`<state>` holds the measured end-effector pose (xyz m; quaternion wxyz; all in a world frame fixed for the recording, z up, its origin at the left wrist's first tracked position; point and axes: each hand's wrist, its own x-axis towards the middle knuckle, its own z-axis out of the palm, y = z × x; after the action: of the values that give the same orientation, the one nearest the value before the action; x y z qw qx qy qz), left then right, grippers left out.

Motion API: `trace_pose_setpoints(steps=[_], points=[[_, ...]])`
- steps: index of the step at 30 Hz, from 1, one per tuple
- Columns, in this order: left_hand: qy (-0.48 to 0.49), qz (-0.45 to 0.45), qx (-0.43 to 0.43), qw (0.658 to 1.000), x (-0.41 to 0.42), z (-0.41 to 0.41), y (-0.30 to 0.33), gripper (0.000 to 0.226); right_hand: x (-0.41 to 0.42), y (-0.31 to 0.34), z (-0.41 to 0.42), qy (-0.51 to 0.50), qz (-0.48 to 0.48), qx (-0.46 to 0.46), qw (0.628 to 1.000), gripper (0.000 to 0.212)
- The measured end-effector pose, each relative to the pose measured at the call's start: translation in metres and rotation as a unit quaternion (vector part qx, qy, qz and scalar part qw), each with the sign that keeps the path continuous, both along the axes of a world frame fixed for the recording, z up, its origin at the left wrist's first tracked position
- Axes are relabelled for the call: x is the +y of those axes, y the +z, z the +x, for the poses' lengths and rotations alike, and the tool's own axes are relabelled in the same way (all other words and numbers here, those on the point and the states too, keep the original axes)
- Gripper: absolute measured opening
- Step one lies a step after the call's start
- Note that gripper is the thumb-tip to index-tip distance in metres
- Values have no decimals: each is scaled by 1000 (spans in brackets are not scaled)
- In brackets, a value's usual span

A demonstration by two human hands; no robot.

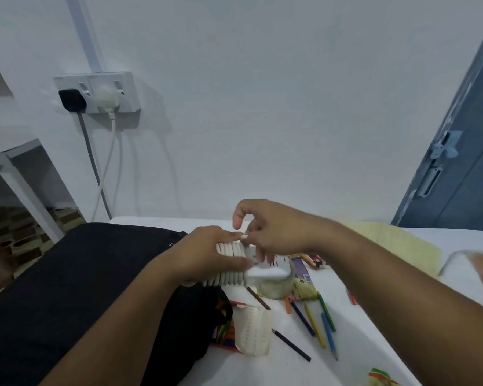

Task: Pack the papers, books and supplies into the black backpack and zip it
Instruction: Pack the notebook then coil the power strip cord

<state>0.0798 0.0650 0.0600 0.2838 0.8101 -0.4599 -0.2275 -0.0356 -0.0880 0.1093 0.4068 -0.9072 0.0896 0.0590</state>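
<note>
Both hands on a coiled white cable and charger above the surface.
Your left hand (pixel 207 252) grips the coiled white cable (pixel 232 264); your right hand (pixel 268 232) pinches its end beside the white charger (pixel 265 273). The black backpack (pixel 81 288) lies at left; coloured pencils (pixel 315 321) lie scattered on the white surface (pixel 360 344).

both hands (pixel 207 253) gripping coiled white cable (pixel 232 263), black backpack (pixel 81 274)

Matt black cloth backpack (pixel 76 277), smooth white table (pixel 346 330), painted wooden pencils (pixel 314 324)
</note>
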Motion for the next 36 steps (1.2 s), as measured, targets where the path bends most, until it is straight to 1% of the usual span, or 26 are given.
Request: trace_pose_setpoints(steps=[1,2,4,6,8,10,12,14,16,18,20,21,23,25,27,28,29,30,31,32,33,34,35,36], points=[[13,-36,25,999,1,0,-3,25,7,-3,-4,3,-22,-14,1000,31],[27,-69,62,995,3,1,-6,20,12,-7,-8,-2,-32,-36,999,34],[56,-123,132,982,9,7,-10,18,14,-17,-14,-31,-13,-95,995,34],[91,-170,187,963,15,9,-16,20,9,-31,-16,-77,0,-146,986,35],[125,-197,240,942,15,8,-22,22,5,-45,-15,-103,-57,-184,976,32],[141,-206,271,930,12,4,-26,22,7,-57,-14,-100,-118,-225,962,29],[156,-220,299,916,8,0,-28,21,11,-67,-13,-87,-160,-251,951,36],[180,-228,317,903,6,-2,-29,21,13,-75,-12,-92,-195,-254,943,45],[215,-233,347,882,5,-3,-29,23,16,-83,-12,-113,-167,-271,941,44],[231,-233,385,863,6,-2,-29,32,19,-91,-12,-100,-113,-296,943,43],[224,-226,397,861,7,-2,-31,43,19,-99,-12,-72,-91,-318,941,47],[222,-225,391,864,7,-2,-31,44,18,-101,-12,-55,-86,-322,941,49],[222,-223,381,870,9,-3,-29,36,16,-101,-12,-22,-74,-327,942,50],[227,-225,382,867,10,-2,-27,34,15,-99,-14,-12,-28,-330,943,44],[241,-233,390,857,12,3,-24,45,14,-96,-16,-41,42,-342,938,31],[239,-239,401,851,13,7,-23,46,11,-96,-17,-64,61,-356,930,22],[225,-246,418,845,15,11,-21,44,7,-96,-19,-84,55,-358,928,14],[192,-254,438,841,18,14,-19,42,3,-94,-21,-88,33,-334,938,16],[150,-260,451,841,20,16,-16,43,-3,-92,-22,-77,5,-292,953,29],[103,-260,453,846,22,18,-12,46,-9,-90,-22,-59,-16,-242,968,48],[53,-255,444,857,22,18,-9,51,-15,-84,-21,-49,-21,-187,981,62],[4,-245,423,873,22,19,-7,56,-20,-77,-20,-42,-6,-142,989,67],[-37,-229,390,891,21,18,-4,59,-25,-70,-19,-36,10,-111,993,61],[-63,-208,350,911,20,18,-1,58,-29,-61,-17,-27,15,-96,995,47]])
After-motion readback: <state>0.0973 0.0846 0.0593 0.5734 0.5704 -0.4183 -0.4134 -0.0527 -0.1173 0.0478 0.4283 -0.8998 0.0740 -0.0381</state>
